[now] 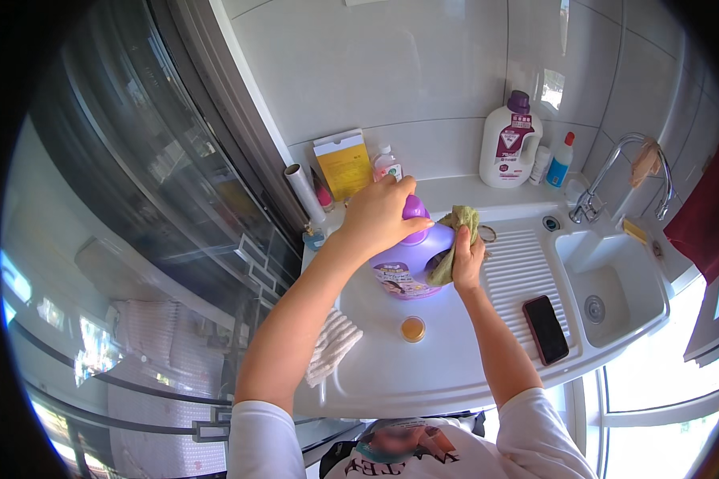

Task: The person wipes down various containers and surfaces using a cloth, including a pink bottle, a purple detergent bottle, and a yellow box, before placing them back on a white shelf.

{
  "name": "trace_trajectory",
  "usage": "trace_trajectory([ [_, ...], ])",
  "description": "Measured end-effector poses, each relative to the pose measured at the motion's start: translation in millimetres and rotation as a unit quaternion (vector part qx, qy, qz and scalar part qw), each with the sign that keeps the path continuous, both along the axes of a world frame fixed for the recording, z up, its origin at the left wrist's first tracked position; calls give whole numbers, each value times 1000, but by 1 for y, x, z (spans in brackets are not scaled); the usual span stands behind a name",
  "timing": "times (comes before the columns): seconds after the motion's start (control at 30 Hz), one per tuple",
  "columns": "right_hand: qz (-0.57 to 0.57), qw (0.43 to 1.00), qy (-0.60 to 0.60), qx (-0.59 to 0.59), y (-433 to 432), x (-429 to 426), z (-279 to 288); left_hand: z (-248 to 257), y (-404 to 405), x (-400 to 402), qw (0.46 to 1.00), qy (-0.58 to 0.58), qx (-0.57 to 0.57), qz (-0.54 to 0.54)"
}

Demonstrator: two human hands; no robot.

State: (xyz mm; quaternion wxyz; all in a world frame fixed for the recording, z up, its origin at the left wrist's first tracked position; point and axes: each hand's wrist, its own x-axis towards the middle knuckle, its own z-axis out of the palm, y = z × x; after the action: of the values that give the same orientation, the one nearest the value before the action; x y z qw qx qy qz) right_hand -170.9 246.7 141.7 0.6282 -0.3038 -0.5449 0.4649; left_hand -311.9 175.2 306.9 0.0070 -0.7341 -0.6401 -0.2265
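A purple plastic detergent bottle (404, 263) stands upright on the white counter (407, 377) in front of me. My left hand (378, 212) grips its purple cap (416, 218) from above and the left. In my right hand (468, 257) is a green cloth (449, 263), pressed against the bottle's handle side. The cloth hides part of the handle. Nearer to me, a small round container with an amber top (413, 329) sits below the bottle. A folded white towel (334, 347) lies on the left, partly behind my left forearm.
Along the wall stand a yellow box (343, 170), a pink bottle (386, 163), a roll of clear film (304, 194), a white detergent jug (509, 146) and a blue bottle with a red cap (558, 164). A phone (545, 330) lies beside the sink (611, 257), under a curved faucet (620, 143).
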Motion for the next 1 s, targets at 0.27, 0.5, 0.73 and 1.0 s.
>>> trace_trajectory([
  [0.27,-7,1000,-3,7,4,1,-5,-11,-3,-4,998,-27,26,-43],
  [0.5,-24,1000,-9,2,-1,-1,-1,-2,-6,-22,987,-45,-46,-147],
  [0.73,-41,999,-2,18,-4,-3,-1,7,-6,11,988,16,-131,84],
  [1.0,-32,999,-19,13,-3,-1,-6,5,-1,-17,992,8,-89,-92],
])
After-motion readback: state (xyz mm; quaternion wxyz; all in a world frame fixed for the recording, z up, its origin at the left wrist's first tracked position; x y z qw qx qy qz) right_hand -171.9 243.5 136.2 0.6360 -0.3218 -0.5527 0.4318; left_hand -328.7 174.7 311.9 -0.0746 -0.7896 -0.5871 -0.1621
